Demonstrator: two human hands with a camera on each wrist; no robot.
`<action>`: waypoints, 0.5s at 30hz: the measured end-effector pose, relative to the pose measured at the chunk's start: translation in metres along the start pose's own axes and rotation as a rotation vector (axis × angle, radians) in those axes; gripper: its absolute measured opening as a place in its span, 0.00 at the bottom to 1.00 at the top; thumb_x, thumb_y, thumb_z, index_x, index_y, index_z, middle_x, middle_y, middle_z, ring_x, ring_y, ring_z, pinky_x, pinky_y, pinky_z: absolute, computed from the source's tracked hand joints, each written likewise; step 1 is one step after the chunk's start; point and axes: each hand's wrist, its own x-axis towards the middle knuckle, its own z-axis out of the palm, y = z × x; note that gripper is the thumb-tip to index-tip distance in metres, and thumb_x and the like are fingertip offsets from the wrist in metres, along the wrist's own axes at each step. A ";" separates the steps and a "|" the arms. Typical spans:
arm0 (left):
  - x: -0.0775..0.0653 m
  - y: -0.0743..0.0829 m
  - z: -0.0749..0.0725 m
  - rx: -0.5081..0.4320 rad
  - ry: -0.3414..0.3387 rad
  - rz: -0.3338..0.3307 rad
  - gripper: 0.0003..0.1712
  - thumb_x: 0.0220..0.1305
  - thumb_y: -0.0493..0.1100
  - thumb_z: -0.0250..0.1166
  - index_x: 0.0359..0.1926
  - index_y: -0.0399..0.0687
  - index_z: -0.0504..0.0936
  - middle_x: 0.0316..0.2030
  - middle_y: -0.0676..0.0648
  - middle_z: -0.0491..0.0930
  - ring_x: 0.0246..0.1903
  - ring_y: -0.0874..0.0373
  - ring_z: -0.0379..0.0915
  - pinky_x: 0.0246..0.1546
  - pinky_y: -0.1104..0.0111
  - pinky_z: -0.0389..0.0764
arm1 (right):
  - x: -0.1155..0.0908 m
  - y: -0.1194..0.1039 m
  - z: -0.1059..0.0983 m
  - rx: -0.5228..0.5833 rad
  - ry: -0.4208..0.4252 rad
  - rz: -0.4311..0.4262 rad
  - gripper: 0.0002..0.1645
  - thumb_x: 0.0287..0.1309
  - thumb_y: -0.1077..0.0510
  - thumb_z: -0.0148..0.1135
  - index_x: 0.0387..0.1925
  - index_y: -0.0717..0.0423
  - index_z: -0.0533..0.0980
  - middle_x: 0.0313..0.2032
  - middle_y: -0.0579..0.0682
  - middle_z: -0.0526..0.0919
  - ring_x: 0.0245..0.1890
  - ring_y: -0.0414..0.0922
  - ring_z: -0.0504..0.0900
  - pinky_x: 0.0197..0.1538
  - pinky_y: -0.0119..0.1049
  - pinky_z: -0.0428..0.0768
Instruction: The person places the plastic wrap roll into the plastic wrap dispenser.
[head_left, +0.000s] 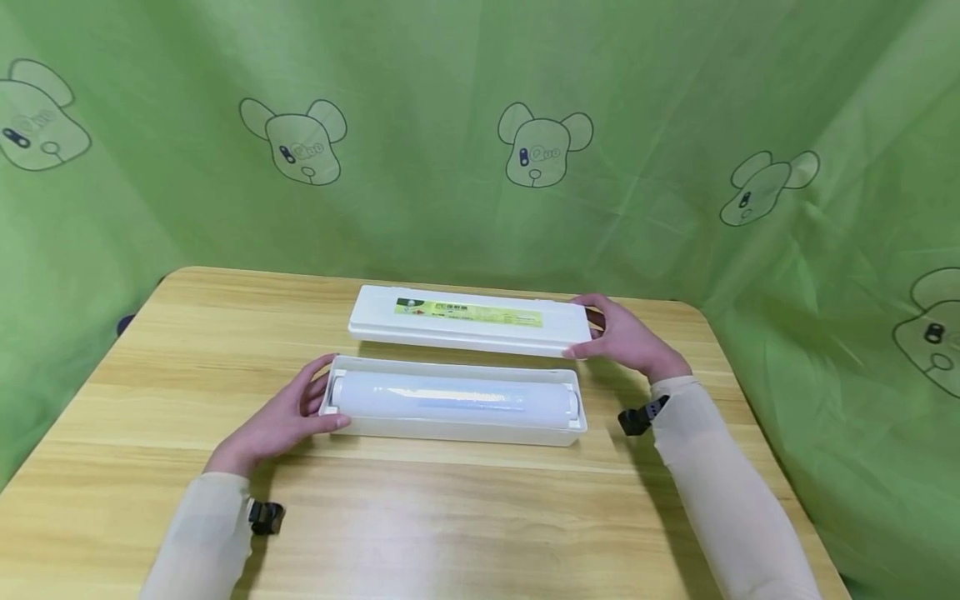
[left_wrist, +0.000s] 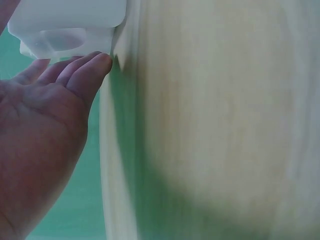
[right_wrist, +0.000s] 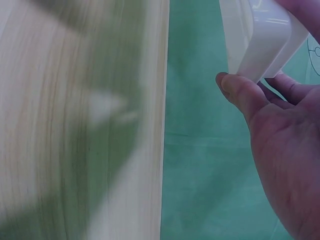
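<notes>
A long white box base (head_left: 457, 431) lies mid-table with a roll of clear film (head_left: 450, 398) inside it. My left hand (head_left: 309, 408) grips the base's left end, thumb on the front wall and fingers round the end; the left wrist view shows the fingertips (left_wrist: 85, 67) against the base (left_wrist: 65, 20). Behind the base is the white lid (head_left: 465, 321) with a yellow-green label. My right hand (head_left: 611, 333) pinches its right end, thumb below and fingers on top. In the right wrist view the lid's corner (right_wrist: 260, 40) sits between the thumb and fingers of that hand (right_wrist: 280, 135).
The wooden table (head_left: 450, 517) has rounded corners, with bare wood in front of the box and to both sides. A green cloth with bear prints (head_left: 480, 100) hangs behind and around the table. Black wrist-camera straps sit on both sleeves.
</notes>
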 end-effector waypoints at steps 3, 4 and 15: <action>0.001 0.000 0.000 0.005 -0.004 0.005 0.58 0.60 0.45 0.72 0.77 0.46 0.40 0.73 0.33 0.51 0.68 0.40 0.57 0.65 0.54 0.63 | -0.001 -0.002 0.000 0.011 -0.002 -0.003 0.59 0.42 0.55 0.82 0.70 0.61 0.56 0.67 0.59 0.62 0.70 0.54 0.58 0.66 0.46 0.68; 0.001 0.000 -0.001 0.006 -0.004 0.003 0.58 0.60 0.45 0.72 0.77 0.46 0.40 0.73 0.34 0.51 0.68 0.41 0.57 0.65 0.54 0.63 | -0.002 -0.002 0.000 0.013 -0.003 -0.005 0.58 0.42 0.55 0.82 0.70 0.61 0.56 0.67 0.59 0.62 0.70 0.54 0.58 0.66 0.46 0.68; 0.000 0.000 0.000 -0.019 -0.003 -0.005 0.58 0.60 0.45 0.72 0.78 0.48 0.41 0.73 0.35 0.51 0.69 0.41 0.55 0.65 0.55 0.62 | -0.006 -0.009 0.002 0.004 -0.008 -0.011 0.58 0.42 0.55 0.82 0.69 0.59 0.57 0.66 0.57 0.64 0.69 0.53 0.60 0.65 0.45 0.70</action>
